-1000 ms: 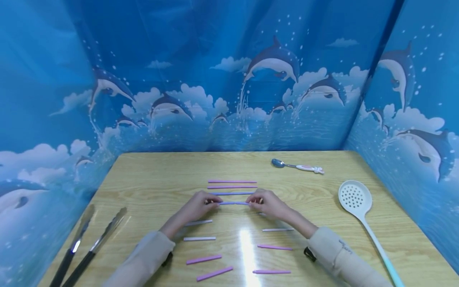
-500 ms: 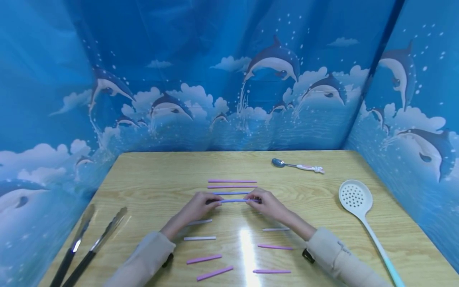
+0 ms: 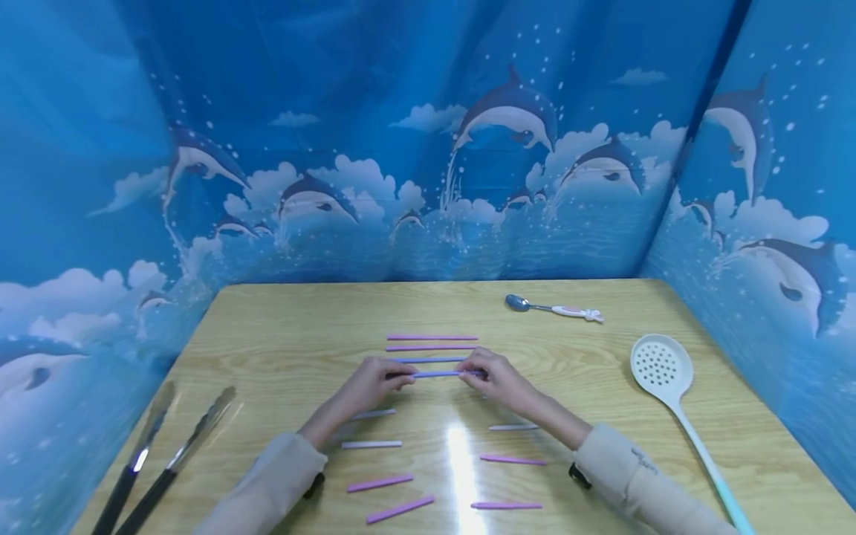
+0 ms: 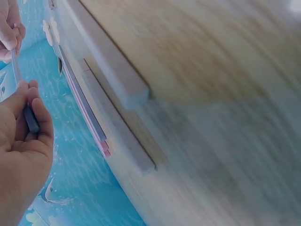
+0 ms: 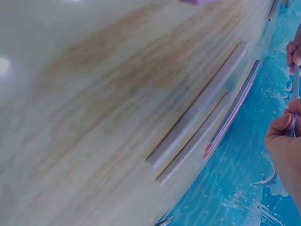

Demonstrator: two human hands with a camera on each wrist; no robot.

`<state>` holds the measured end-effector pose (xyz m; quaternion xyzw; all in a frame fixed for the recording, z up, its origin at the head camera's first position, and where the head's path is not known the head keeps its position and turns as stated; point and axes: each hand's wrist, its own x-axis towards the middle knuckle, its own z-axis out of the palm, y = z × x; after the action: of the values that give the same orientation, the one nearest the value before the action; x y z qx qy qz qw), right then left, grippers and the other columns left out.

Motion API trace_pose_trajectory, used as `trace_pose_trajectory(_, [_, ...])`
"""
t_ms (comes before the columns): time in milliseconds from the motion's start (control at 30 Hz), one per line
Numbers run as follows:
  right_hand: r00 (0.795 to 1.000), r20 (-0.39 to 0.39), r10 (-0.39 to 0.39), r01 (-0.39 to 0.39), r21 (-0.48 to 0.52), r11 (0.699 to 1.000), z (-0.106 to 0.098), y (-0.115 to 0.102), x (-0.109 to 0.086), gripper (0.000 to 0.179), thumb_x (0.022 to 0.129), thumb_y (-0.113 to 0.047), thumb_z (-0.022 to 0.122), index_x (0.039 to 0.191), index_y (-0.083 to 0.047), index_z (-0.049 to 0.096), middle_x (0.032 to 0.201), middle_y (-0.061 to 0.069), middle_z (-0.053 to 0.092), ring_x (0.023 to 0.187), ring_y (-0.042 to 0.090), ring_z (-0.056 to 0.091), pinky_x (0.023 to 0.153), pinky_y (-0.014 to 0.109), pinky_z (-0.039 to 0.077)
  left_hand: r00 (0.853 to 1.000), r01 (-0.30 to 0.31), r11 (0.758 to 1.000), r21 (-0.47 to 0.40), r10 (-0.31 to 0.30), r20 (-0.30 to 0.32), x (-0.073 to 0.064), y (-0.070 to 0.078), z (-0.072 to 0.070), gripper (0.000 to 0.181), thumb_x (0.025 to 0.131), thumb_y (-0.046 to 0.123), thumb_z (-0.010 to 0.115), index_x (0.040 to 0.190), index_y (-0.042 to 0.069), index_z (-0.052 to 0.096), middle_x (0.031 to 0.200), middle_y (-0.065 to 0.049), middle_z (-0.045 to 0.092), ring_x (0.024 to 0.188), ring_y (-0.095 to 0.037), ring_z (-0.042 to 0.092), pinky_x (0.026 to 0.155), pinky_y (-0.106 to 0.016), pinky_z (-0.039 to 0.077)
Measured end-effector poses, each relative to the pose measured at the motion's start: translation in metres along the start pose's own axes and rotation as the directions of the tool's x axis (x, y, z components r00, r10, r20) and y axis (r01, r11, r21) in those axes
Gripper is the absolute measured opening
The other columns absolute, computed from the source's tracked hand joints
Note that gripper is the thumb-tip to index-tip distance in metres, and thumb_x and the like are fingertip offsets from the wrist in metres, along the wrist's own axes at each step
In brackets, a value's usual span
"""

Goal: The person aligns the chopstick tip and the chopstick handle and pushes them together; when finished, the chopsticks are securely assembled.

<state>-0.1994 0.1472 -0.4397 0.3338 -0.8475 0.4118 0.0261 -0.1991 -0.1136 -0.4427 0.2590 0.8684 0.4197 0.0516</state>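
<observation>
In the head view my left hand point(image 3: 374, 379) and right hand point(image 3: 493, 375) pinch a thin blue stick point(image 3: 436, 374) from its two ends. It is held level and, in the wrist views, raised off the table. The left wrist view shows one end of this stick point(image 4: 31, 120) poking out past the curled fingers of the left hand point(image 4: 23, 141). Thumb and fingers of the right hand point(image 5: 287, 136) grip the other part. Just beyond lies another blue stick point(image 3: 428, 360), then two long pink sticks point(image 3: 432, 342). Both hands partly cover short white sticks beneath them.
Short white sticks point(image 3: 371, 444) and short pink sticks point(image 3: 380, 484) lie on the left nearer me, with similar ones point(image 3: 513, 460) on the right. A spoon point(image 3: 555, 310), a skimmer point(image 3: 662, 364) and black-handled metal utensils point(image 3: 197, 438) stand around the edges.
The right hand has shifted slightly left along the blue stick, and the stick has risen a little. Its mid-length notch, visible a second ago, no longer shows.
</observation>
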Motion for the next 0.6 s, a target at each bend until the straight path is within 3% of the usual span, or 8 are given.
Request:
trace_pose_trajectory(333, [0.999,0.011,0.047,-0.047,-0.006,0.999,0.0025,-0.0006,0.0009,0.014,0.087,0.001,0.062,0.099,0.004,0.068,0.086,0.006,0.060,0.072,0.004,0.052,0.062,0.017,0.050,1.000,0.027,1.000,-0.002,-0.027,-0.007,-0.0009,-0.0021,-0.0003,0.022,0.090,0.010,0.063,0.108,-0.002,0.069,0.090,-0.013,0.072,0.074,-0.019,0.066,0.062,-0.018,0.053])
trace_pose_trajectory(600, [0.995,0.037,0.093,-0.093,0.001,0.996,0.0004,0.0041,-0.0014,0.021,0.085,0.004,0.059,0.103,0.002,0.069,0.091,0.006,0.060,0.075,0.005,0.052,0.064,0.019,0.051,0.999,0.017,0.999,0.043,-0.015,-0.031,-0.0030,-0.0041,-0.0021,0.021,0.089,0.011,0.065,0.107,0.001,0.070,0.104,-0.013,0.071,0.097,-0.026,0.067,0.082,-0.031,0.056])
